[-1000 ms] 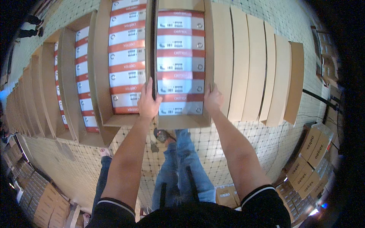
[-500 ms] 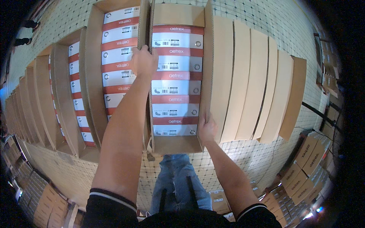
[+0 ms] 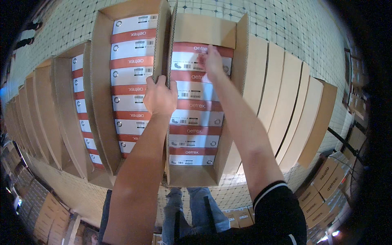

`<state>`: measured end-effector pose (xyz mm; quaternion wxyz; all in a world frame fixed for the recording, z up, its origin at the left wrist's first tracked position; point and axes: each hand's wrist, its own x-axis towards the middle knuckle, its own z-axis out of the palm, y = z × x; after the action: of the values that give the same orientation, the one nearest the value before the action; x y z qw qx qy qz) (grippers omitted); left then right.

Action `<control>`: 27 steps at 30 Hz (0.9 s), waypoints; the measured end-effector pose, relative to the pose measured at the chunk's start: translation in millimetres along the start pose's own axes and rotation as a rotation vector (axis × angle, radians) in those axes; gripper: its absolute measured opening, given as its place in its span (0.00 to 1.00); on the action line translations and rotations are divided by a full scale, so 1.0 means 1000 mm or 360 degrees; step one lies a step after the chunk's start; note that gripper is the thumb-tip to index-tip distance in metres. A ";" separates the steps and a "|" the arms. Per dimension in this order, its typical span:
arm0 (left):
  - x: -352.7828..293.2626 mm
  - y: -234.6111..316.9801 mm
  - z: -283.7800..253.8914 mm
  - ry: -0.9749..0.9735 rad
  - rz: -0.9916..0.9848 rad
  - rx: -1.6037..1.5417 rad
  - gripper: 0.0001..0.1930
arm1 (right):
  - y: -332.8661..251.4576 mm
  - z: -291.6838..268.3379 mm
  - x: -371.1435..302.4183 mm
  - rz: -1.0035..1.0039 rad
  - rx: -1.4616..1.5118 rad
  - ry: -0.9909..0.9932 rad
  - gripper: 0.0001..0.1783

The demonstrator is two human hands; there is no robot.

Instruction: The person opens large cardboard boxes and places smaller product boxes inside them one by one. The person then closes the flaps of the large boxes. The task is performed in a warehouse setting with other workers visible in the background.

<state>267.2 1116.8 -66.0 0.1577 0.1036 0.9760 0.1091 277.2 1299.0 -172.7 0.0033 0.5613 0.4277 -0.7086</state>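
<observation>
While the open, long brown cardboard carton [image 3: 192, 176] lay in the middle, a row of white shoeboxes with red bands [image 3: 194, 142] filled it between its near and far walls. The bare left hand [image 3: 161, 97] pinched the carton's left edge, its fingers curled over where a second open brown cardboard carton [image 3: 102, 85], holding similar boxes, stood just beside it. The bare right hand [image 3: 214, 63], blurred, was over the shoeboxes towards the carton's far end; whether it touched them, or how its fingers were set, could not be told. To the carton's right stood a row of plain tan cardboard cartons [image 3: 279, 87]. Beyond its far end spread a pale tiled floor with dark spots [image 3: 204, 9], and at its near end showed faded blue denim jeans [image 3: 198, 202].
</observation>
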 end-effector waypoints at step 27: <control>-0.001 -0.015 -0.002 0.0028 -0.0008 -0.0067 0.16 | 0.165 -0.047 -0.281 -0.0127 -0.0772 -0.0294 0.28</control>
<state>264.9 1102.0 -67.3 0.1516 0.0967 0.9751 0.1300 498.4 1089.5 -47.8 0.1487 0.4596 0.6047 -0.6332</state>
